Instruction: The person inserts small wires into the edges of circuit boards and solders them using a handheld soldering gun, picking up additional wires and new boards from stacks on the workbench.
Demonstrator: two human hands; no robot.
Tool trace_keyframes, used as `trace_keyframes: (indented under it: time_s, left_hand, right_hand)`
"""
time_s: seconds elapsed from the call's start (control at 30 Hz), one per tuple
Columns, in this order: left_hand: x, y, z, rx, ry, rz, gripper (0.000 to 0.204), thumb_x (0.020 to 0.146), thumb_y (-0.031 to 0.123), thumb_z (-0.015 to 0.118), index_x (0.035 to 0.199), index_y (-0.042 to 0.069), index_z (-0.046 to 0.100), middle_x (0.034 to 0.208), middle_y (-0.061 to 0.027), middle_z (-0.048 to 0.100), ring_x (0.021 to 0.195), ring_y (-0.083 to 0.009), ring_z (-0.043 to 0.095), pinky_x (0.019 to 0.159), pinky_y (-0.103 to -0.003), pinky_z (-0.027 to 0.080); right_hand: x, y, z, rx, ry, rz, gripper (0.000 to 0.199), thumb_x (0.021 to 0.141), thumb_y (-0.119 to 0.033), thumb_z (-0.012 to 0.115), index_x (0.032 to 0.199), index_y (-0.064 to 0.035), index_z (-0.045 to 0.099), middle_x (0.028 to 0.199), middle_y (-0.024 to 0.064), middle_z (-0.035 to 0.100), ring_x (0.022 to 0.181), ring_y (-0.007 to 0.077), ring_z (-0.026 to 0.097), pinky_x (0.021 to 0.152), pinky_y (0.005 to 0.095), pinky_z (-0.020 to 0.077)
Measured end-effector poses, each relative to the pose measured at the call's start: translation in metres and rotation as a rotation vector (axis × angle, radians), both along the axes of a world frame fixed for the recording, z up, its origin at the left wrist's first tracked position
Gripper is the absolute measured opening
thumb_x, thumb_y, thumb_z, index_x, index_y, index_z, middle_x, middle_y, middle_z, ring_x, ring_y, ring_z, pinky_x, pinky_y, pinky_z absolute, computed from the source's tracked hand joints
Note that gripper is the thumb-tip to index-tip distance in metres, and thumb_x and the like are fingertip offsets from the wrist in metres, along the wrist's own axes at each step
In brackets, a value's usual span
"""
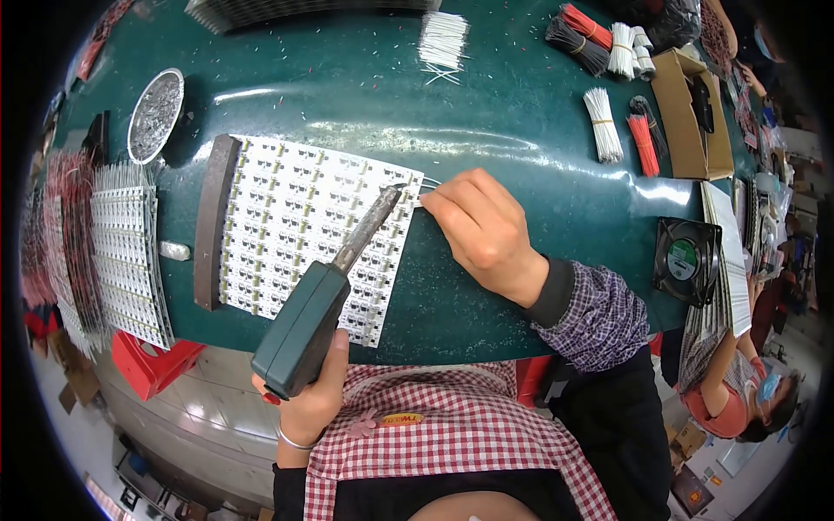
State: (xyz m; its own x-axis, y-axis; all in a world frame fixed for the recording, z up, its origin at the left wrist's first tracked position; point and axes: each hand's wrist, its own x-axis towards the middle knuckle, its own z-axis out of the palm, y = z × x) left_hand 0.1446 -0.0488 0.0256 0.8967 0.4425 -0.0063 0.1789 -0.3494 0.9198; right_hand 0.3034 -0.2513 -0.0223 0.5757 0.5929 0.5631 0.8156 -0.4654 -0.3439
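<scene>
My left hand (317, 395) is wrapped round the handle of a dark green soldering gun (304, 326). Its long metal barrel slants up and right, with the tip over the upper right corner of a white circuit board panel (295, 230). Rows of small components cover that panel, and a brown bar (213, 226) lies along its left edge. Just right of the tip, my right hand (486, 230) pinches thin white wire (429, 182) at the panel's edge. Whether the tip touches the wire is too small to tell.
A round dish of silvery scraps (156, 117) and stacked wired boards (130, 252) stand left. White wires (442, 42) lie at the back. Bundled wires (602, 126), a cardboard box (691, 117) and a black fan (686, 260) are right. A co-worker (730, 404) sits lower right.
</scene>
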Motion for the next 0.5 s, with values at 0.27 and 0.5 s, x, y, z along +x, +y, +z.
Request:
trace_keyframes:
  time_s: [0.27,0.5]
  left_hand:
    - [-0.0019,0.0017,0.0004,0.098,0.066,-0.041,0.012,0.076,0.007,0.077,0.085,0.001,0.071,0.074,-0.0059,0.068,0.057,-0.015,0.062,0.056,-0.028,0.049]
    - [0.0007,0.0027,-0.0047,0.054,0.03,-0.079,0.012,0.075,0.003,0.074,0.085,0.0,0.069,0.075,-0.0077,0.064,0.057,-0.0177,0.06,0.056,-0.029,0.048]
  right_hand:
    - [-0.0047,-0.0026,-0.0008,-0.006,0.036,0.021,0.027,0.065,0.007,0.069,0.091,0.0032,0.065,0.083,0.0093,0.061,0.072,0.024,0.059,0.06,0.0316,0.0495]
    - [-0.0049,-0.0025,-0.0024,-0.019,0.057,0.017,0.028,0.065,0.008,0.069,0.093,0.0034,0.065,0.084,0.0094,0.062,0.072,0.0236,0.059,0.06,0.0314,0.0499]
